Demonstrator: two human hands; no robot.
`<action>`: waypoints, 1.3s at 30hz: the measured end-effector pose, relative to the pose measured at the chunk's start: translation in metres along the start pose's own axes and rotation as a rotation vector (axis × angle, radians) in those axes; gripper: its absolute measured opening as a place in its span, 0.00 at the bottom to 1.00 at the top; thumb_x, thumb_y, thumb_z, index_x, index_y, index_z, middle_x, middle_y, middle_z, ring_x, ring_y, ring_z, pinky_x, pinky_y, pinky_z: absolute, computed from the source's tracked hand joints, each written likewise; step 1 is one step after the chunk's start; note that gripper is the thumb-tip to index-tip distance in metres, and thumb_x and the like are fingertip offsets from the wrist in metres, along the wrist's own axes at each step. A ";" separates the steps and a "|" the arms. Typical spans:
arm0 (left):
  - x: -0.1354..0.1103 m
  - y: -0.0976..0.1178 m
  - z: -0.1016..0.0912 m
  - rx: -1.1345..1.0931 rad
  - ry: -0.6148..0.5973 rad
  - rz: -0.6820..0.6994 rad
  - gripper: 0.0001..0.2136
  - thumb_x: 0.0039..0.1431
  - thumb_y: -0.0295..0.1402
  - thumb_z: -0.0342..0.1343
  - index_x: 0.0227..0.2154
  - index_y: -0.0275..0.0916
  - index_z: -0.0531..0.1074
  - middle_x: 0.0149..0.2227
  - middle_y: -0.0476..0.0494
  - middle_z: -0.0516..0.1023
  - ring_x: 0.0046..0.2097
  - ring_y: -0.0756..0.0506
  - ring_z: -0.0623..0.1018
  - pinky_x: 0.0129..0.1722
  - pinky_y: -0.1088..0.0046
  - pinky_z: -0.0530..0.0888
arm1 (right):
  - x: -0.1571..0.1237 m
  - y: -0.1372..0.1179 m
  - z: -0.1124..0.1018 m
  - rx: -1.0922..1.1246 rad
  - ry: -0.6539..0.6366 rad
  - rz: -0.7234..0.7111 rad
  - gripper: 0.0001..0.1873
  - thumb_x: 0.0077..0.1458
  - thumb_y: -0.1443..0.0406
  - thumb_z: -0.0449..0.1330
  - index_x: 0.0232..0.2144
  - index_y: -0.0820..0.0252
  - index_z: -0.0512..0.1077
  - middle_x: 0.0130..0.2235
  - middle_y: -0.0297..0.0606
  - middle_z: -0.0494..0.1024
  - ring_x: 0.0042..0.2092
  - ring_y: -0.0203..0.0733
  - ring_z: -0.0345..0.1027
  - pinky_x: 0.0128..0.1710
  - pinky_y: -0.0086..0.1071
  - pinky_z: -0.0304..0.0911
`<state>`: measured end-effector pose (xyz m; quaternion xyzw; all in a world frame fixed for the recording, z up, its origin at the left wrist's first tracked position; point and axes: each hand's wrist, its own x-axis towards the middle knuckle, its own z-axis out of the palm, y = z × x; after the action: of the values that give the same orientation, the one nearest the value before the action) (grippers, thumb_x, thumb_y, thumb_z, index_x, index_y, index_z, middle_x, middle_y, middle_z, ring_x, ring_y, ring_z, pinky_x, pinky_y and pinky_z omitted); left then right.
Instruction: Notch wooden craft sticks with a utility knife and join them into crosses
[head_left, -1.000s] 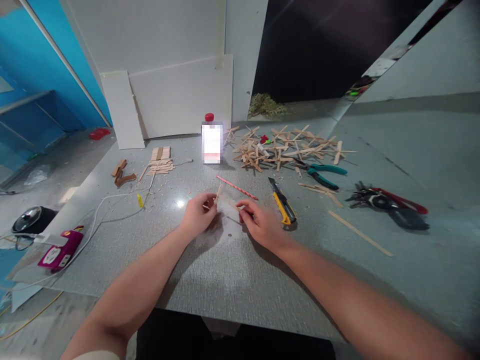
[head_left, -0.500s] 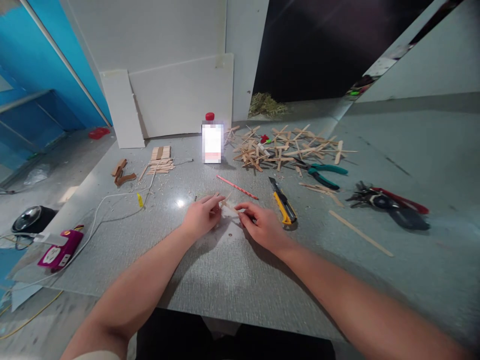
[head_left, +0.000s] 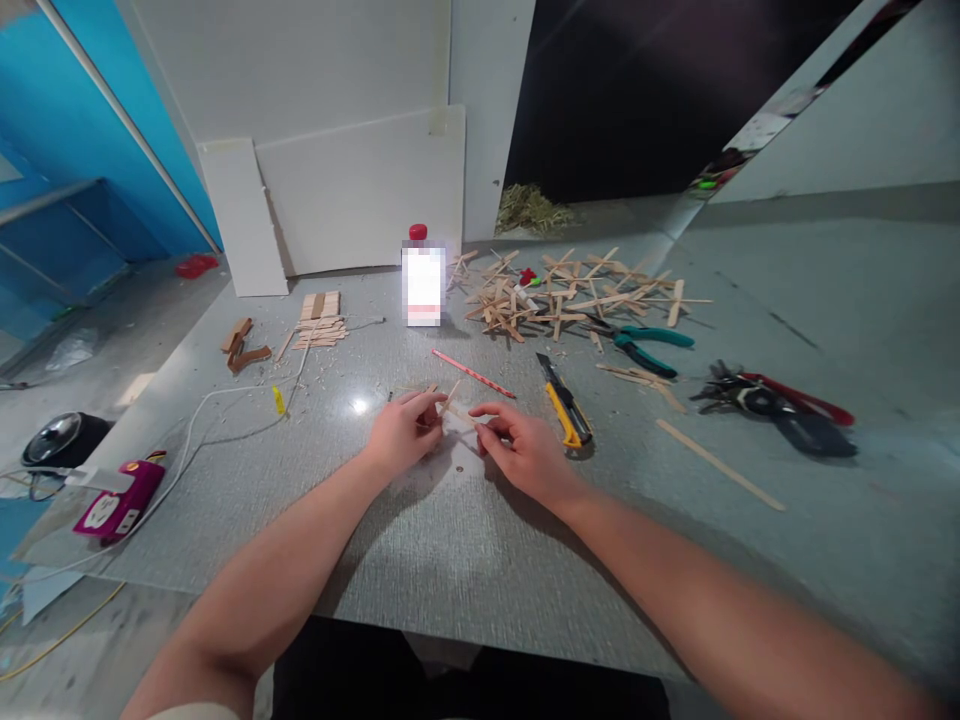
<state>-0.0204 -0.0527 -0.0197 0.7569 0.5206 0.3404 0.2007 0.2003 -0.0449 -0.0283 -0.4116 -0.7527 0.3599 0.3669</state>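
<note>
My left hand [head_left: 409, 430] is closed on thin wooden craft sticks [head_left: 456, 410], which cross each other between my two hands. With thumb and forefinger my right hand [head_left: 521, 450] pinches the right end of one of these sticks. The fingers hide part of where the sticks meet. Just beyond my hands lies a red patterned pencil [head_left: 474, 374]. To the right of my right hand is a yellow utility knife [head_left: 566, 405] with its blade end pointing away from me.
Behind sits a pile of crossed sticks [head_left: 559, 300]. Green-handled pliers [head_left: 645, 345], a black-and-red tool [head_left: 787, 405] and a loose stick [head_left: 720, 465] lie right. A red-capped bottle [head_left: 424, 285] stands at the back. Stacked sticks [head_left: 322, 320] and a white cable [head_left: 199, 415] are left.
The crossed sticks have turned slightly between my fingers, so one now points up more clearly. Both hands stay in nearly the same place.
</note>
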 end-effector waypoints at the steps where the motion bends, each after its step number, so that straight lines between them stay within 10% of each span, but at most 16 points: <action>1: 0.000 0.000 0.000 -0.003 -0.005 -0.001 0.21 0.52 0.21 0.56 0.49 0.41 0.76 0.33 0.50 0.75 0.34 0.51 0.74 0.38 0.75 0.75 | 0.000 0.000 0.000 0.005 0.003 0.002 0.12 0.63 0.58 0.55 0.44 0.58 0.71 0.25 0.33 0.79 0.26 0.39 0.72 0.26 0.30 0.62; 20: 0.007 -0.012 -0.002 -0.178 0.079 -0.189 0.15 0.60 0.28 0.59 0.51 0.39 0.75 0.38 0.47 0.79 0.30 0.54 0.77 0.32 0.79 0.74 | 0.006 0.017 -0.002 -0.212 0.185 0.014 0.14 0.69 0.55 0.55 0.42 0.60 0.71 0.30 0.31 0.74 0.28 0.34 0.68 0.30 0.31 0.66; 29: 0.006 -0.012 0.000 -0.125 0.029 -0.147 0.16 0.60 0.26 0.59 0.51 0.41 0.75 0.40 0.46 0.80 0.32 0.53 0.77 0.34 0.78 0.74 | 0.005 0.009 -0.005 -0.604 0.117 -0.035 0.17 0.60 0.64 0.58 0.50 0.61 0.73 0.53 0.54 0.73 0.53 0.59 0.69 0.53 0.51 0.65; 39: 0.003 -0.009 -0.002 0.089 -0.101 -0.008 0.12 0.61 0.28 0.56 0.46 0.42 0.79 0.40 0.44 0.82 0.37 0.47 0.80 0.41 0.70 0.75 | 0.010 0.028 -0.053 -0.917 0.183 0.220 0.16 0.58 0.61 0.61 0.45 0.67 0.73 0.43 0.66 0.73 0.48 0.70 0.69 0.41 0.50 0.63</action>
<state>-0.0266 -0.0467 -0.0231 0.7793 0.5273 0.2775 0.1940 0.2511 -0.0120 -0.0246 -0.6382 -0.7503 -0.0103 0.1722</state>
